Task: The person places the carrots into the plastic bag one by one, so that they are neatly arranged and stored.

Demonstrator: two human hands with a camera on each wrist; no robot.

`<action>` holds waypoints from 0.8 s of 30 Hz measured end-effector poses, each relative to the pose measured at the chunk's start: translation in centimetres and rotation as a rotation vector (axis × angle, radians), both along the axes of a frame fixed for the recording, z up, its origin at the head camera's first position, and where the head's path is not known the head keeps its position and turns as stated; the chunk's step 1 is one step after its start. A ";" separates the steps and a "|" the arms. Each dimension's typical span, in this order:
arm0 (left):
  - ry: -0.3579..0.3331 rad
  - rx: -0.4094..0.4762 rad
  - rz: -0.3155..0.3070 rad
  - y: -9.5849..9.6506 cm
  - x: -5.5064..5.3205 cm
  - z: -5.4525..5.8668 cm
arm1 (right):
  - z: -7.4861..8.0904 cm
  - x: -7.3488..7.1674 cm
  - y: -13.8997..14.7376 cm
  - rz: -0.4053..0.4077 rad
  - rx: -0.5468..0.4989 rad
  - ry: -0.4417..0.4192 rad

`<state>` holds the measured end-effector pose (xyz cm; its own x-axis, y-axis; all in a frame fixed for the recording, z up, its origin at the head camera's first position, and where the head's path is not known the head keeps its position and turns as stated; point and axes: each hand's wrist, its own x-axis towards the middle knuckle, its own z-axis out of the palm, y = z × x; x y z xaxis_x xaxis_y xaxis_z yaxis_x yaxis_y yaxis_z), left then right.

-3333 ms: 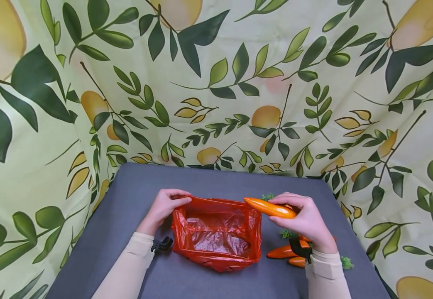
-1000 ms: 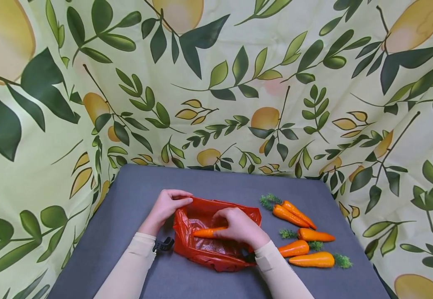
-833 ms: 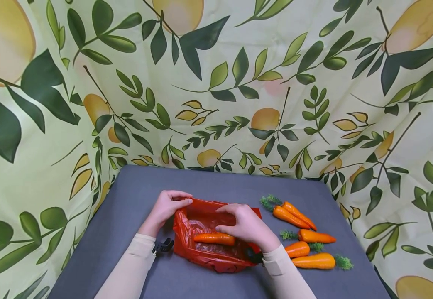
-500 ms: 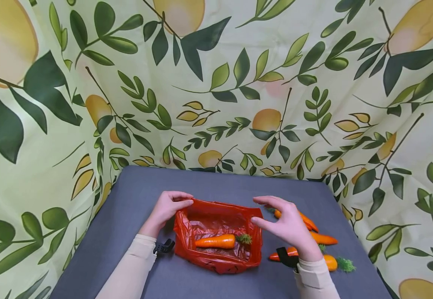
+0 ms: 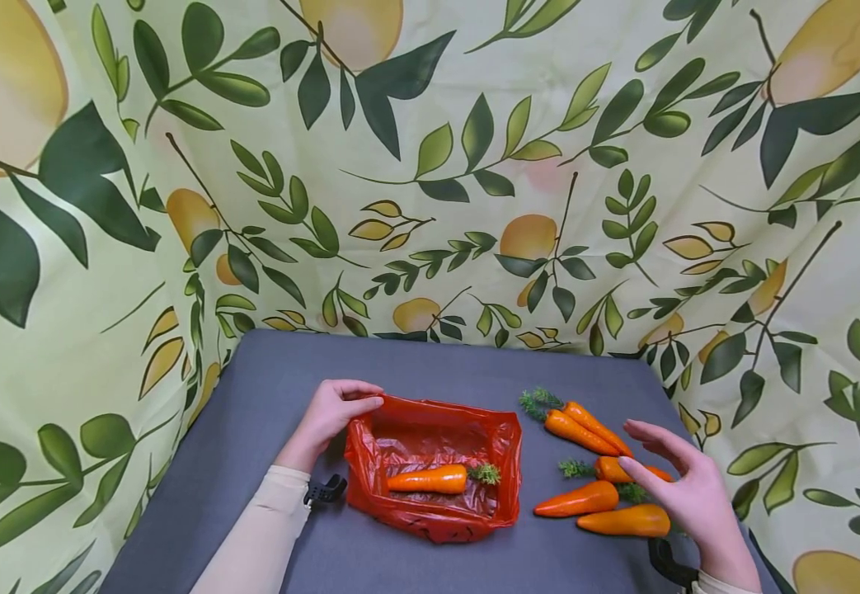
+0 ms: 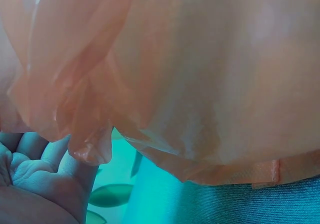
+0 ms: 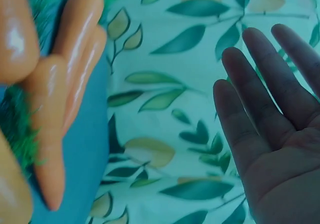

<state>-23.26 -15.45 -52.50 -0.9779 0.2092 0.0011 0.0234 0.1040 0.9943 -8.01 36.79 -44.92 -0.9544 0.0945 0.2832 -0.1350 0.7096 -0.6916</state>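
Note:
A red plastic bag (image 5: 437, 525) stands mouth up on the table. My left hand (image 5: 328, 419) pinches its rim at the far left corner. Inside the bag lies one orange carrot (image 5: 430, 479) with a green tuft, tip to the left. In the left wrist view the bag's film (image 6: 200, 84) fills most of the picture, above part of the hand (image 6: 42, 181). My right hand (image 5: 689, 491) hovers at the right side of the loose carrots (image 5: 582, 500), fingers spread and holding nothing. Straight, separated fingers show on the right hand (image 7: 280, 134) in the right wrist view.
Several carrots lie right of the bag: a pair (image 5: 576, 431) at the back, another (image 5: 611, 469) partly behind the right thumb, and one (image 5: 626, 521) in front. The grey table (image 5: 415, 359) is backed by a leaf-patterned cloth (image 5: 430, 231).
My right hand carried a carrot into the bag and let it go there. It then withdrew to the right, over to the loose carrots. The left hand stayed on the rim.

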 end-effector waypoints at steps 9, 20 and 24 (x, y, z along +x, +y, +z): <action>-0.013 0.005 0.010 0.0 0.1 -0.1 | -1.5 -0.1 1.3 -0.049 -0.015 -0.112; -0.004 0.001 0.008 0.0 0.1 0.0 | -3.8 -1.7 1.9 -0.054 0.046 -0.223; -0.012 0.007 0.013 -0.1 0.1 0.0 | -4.7 -1.7 2.1 -0.061 0.039 -0.287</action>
<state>-23.20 -15.55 -52.48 -0.9805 0.1962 -0.0091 0.0102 0.0973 0.9952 -9.72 38.89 -49.62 -0.9889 0.1487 0.0070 0.1062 0.7374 -0.6671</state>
